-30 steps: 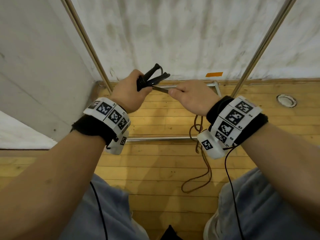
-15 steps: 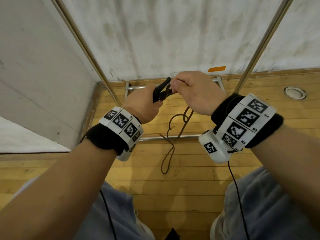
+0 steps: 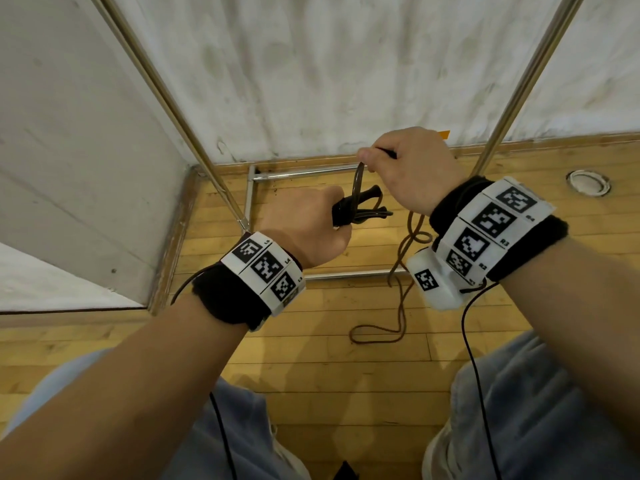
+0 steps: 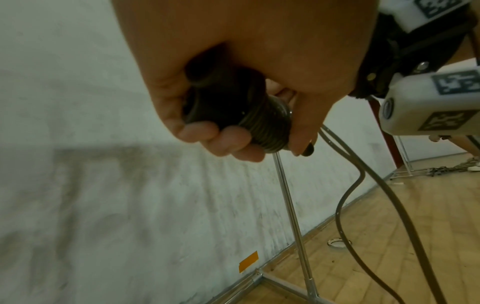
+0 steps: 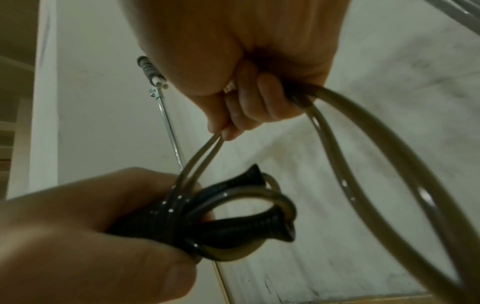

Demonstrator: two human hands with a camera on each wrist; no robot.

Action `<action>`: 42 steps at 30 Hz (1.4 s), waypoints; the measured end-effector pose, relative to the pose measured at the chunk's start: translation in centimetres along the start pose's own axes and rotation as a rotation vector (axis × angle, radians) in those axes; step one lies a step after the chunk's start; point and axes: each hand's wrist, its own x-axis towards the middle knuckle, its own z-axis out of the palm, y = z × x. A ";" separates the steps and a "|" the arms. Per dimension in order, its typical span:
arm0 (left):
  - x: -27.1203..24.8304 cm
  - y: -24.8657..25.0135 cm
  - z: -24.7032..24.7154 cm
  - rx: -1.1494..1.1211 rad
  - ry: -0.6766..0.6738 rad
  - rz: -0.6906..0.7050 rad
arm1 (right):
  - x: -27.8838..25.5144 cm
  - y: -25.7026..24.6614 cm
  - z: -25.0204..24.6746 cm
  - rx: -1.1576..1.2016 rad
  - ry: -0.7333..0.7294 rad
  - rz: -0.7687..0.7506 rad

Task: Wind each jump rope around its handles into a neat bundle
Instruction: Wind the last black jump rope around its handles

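Observation:
My left hand (image 3: 311,226) grips the two black jump-rope handles (image 3: 363,207) together, their ends pointing right. Several turns of brown rope lie around the handles (image 5: 228,211) beside my left fingers (image 4: 226,139). Just above the handles, my right hand (image 3: 412,168) pinches the doubled rope (image 3: 356,181) (image 5: 205,152), which runs taut down to the wraps. The slack rope (image 3: 398,299) hangs from under my right hand and ends in a loop lying on the wooden floor. In the left wrist view the rope (image 4: 369,205) trails down to the right.
A metal rack frame stands ahead, with slanted poles (image 3: 166,102) (image 3: 519,84) and floor bars (image 3: 304,173) (image 3: 349,274). A white wall (image 3: 329,64) and a left panel close the corner. A round floor fitting (image 3: 588,181) sits at right. My knees are below.
My right hand has circled from beside the handles to above them, carrying the rope over. My left hand with the handles has dropped slightly. The floor loop has shifted right.

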 end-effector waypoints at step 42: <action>0.2 1.0 -4.4 -0.891 0.242 -0.100 | -0.6 -0.4 3.7 -0.129 0.026 0.045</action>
